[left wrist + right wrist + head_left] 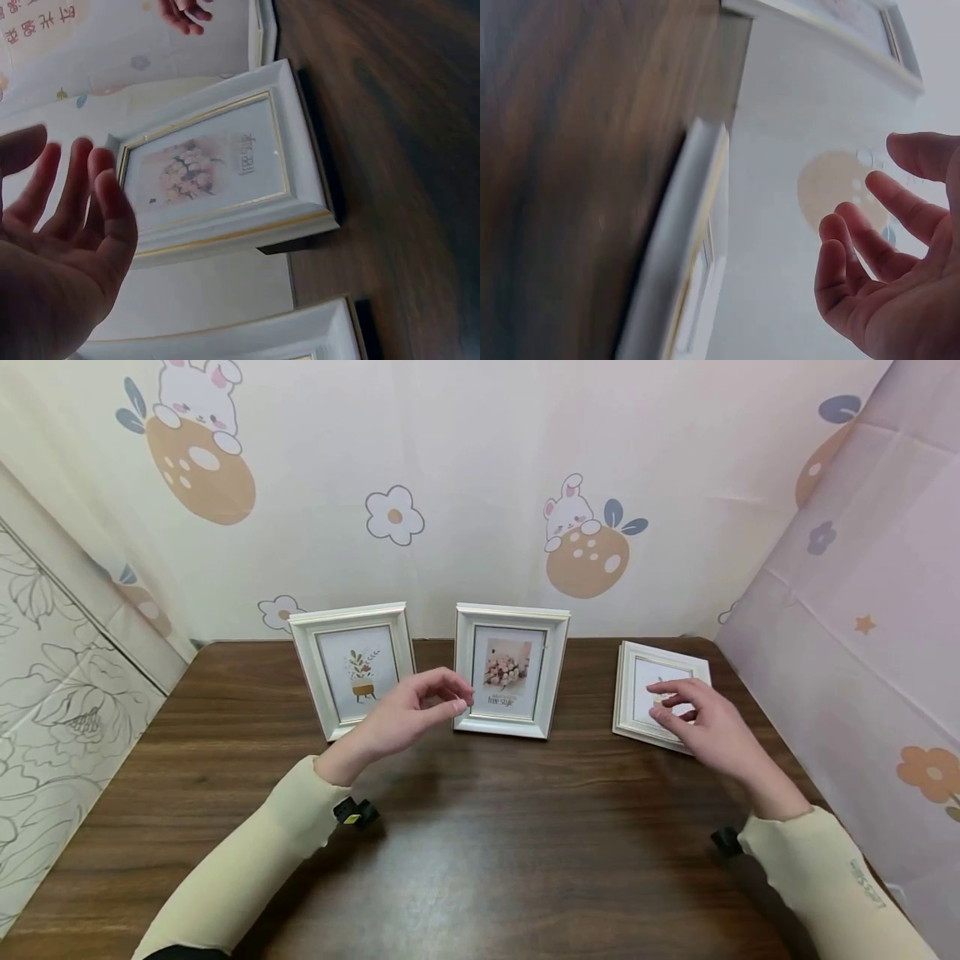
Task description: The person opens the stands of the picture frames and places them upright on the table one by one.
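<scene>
Two white picture frames stand upright at the back of the table: a left one (pixel 360 618) with a potted-plant print, and a middle one (pixel 512 727) with a flower photo and the words "free style". My left hand (pixel 408 714) hovers in front of the gap between them, fingers loosely bent and holding nothing. In the left wrist view the middle frame (pixel 307 142) is just beyond the fingertips. On the right a third white frame (pixel 628 693) lies flat on the table. Above it my right hand (pixel 708 722) hovers with relaxed fingers, apart from the frame's edge (pixel 682 232), partly hiding its print.
The dark wood table (pixel 465 852) runs up to a curtain (pixel 480 485) printed with rabbits and flowers. A pale side curtain (pixel 862 635) borders it on the right, a floral panel (pixel 60 718) on the left. Small black cameras (pixel 355 812) sit at both wrists.
</scene>
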Motion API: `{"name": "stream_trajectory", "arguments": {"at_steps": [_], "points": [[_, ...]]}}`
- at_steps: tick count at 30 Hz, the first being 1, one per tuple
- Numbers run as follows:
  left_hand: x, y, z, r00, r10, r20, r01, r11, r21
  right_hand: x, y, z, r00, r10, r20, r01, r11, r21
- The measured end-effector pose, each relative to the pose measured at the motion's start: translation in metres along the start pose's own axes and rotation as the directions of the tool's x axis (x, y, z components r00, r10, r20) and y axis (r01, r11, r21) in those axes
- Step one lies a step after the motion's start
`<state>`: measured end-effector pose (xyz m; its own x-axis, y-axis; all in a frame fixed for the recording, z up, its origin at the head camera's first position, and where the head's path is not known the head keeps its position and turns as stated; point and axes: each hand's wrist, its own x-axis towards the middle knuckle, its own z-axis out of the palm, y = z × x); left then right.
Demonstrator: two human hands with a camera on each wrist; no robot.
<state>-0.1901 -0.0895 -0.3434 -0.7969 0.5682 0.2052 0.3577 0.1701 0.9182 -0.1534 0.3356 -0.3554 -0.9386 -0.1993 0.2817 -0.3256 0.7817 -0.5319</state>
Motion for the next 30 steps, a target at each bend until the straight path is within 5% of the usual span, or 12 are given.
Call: {"name": "stream_trajectory", "arguments": {"at_steps": [8, 18, 30], "points": [[-0.010, -0.011, 0.001, 0.993, -0.017, 0.114, 0.010, 0.998, 0.056, 0.014, 0.026, -0.020, 0.995, 0.091, 0.041, -0.090, 0.996, -0.020], [-0.021, -0.022, 0.003, 0.964, -0.067, 0.259, 0.039, 0.993, 0.111, 0.027, 0.059, -0.028, 0.978, 0.193, 0.076, -0.191, 0.981, -0.034], [-0.037, -0.033, -0.006, 0.946, -0.105, 0.306, 0.045, 0.979, 0.198, 0.052, 0.099, -0.036, 0.944, 0.302, 0.132, -0.293, 0.953, -0.080]]}}
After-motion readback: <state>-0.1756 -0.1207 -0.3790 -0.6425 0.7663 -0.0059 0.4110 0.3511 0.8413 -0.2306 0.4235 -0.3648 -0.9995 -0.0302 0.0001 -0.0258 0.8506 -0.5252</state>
